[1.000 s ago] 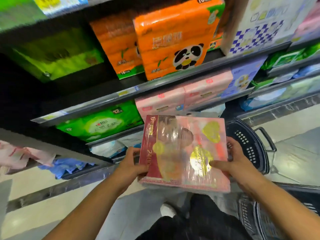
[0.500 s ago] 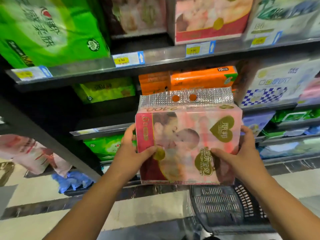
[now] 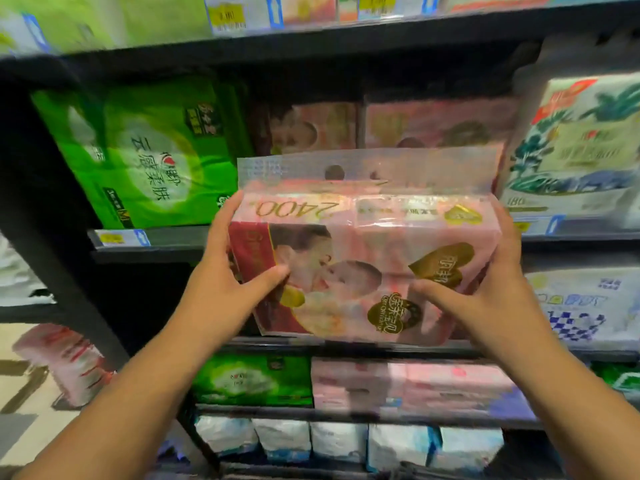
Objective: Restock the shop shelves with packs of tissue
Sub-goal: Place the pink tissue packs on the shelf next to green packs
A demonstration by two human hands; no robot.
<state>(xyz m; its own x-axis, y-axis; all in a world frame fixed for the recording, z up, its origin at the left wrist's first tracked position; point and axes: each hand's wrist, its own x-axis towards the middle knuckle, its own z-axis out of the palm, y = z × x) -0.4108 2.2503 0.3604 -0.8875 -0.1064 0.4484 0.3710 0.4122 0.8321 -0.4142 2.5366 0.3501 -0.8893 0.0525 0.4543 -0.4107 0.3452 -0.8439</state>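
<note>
In front of the shelf (image 3: 166, 239), the pink tissue pack (image 3: 363, 265) is held in the air. The left hand (image 3: 225, 285) grasps its 9 o'clock end and the right hand (image 3: 491, 292) its 3 o'clock end. Similar pink packs (image 3: 433, 123) stand behind at 12 o'clock, and a green pack (image 3: 149, 157) at 10 o'clock.

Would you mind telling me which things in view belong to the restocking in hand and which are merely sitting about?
Part of the job:
- pink tissue pack, held by the left hand and right hand
- matching pink packs on the shelf behind it

Just sitting there:
- green pack
- white floral pack
- blue-checked pack
- white packs lower down
</note>
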